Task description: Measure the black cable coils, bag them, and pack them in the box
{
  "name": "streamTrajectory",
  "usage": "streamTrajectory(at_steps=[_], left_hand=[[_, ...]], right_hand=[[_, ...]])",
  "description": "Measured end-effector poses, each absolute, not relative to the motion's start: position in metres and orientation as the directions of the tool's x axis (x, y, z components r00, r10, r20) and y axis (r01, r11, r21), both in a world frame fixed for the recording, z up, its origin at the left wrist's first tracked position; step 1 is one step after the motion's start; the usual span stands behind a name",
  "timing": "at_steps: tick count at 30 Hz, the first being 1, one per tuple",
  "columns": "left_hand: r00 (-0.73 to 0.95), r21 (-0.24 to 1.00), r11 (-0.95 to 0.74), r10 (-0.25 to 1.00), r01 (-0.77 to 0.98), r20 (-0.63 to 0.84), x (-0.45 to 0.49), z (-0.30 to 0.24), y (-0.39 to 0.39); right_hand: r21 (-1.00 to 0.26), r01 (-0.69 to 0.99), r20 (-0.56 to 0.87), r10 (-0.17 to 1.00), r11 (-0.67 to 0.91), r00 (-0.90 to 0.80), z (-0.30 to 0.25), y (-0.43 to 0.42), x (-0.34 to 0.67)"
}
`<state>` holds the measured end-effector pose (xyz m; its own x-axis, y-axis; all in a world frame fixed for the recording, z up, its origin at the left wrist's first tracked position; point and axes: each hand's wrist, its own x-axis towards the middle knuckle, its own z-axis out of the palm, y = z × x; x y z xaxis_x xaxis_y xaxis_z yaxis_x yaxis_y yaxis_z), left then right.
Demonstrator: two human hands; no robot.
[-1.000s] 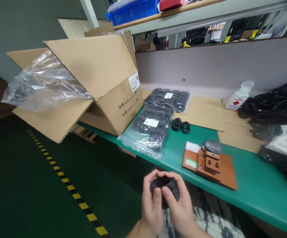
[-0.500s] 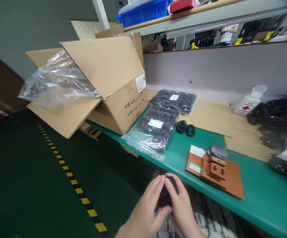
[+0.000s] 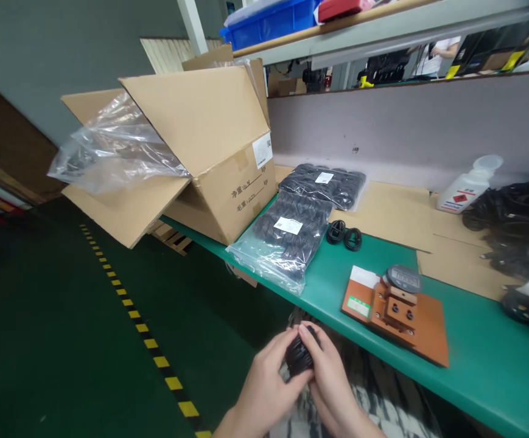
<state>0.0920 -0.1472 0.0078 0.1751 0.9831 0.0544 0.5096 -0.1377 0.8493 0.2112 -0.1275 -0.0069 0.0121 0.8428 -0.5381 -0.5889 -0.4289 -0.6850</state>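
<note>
Both hands grip one small black rubber ring bundle point(image 3: 299, 356) at lower centre of frame, below the green counter point(image 3: 474, 359) edge: left hand point(image 3: 264, 389) cups it from underneath, right hand point(image 3: 332, 380) pinches its top with fingers closed. Step looks like handling or checking the bundle. Next move likely needs a firm two-hand grip near the orange-brown gauge fixture point(image 3: 396, 307), centre right.

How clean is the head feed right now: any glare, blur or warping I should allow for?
Head view: even overhead light, soft shadows; white glare streaks on the plastic liner over the box; the right edge smears, blurring the cable pile; wide-angle warp tilts the bench; both hands and the black coil are fairly sharp, though the coil's detail is lost in darkness.
</note>
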Motion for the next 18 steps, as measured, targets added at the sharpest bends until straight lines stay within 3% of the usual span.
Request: streamTrajectory(at_steps=[7,12,16,18], left_hand=[[0.104,0.852,-0.098,0.993,0.514,0.051,0.094,0.002,-0.143],[0.063,0.875,-0.032,0.998,0.483,0.001,0.096,-0.001,-0.140],[-0.112,0.936,0.172,0.983,0.306,-0.144,0.085,-0.001,-0.127],[-0.211,0.956,0.184,0.968,0.227,-0.136,0.072,0.004,-0.115]], right_hand=[[-0.483,-0.733,-0.613,0.783,-0.479,-0.108,-0.011,-0.125,0.220],[-0.503,-0.718,-0.572,0.808,-0.481,-0.141,-0.009,-0.121,0.222],[-0.505,-0.722,-0.505,0.840,-0.473,-0.197,-0.013,-0.120,0.224],[-0.513,-0.705,-0.498,0.839,-0.489,-0.219,-0.022,-0.121,0.224]])
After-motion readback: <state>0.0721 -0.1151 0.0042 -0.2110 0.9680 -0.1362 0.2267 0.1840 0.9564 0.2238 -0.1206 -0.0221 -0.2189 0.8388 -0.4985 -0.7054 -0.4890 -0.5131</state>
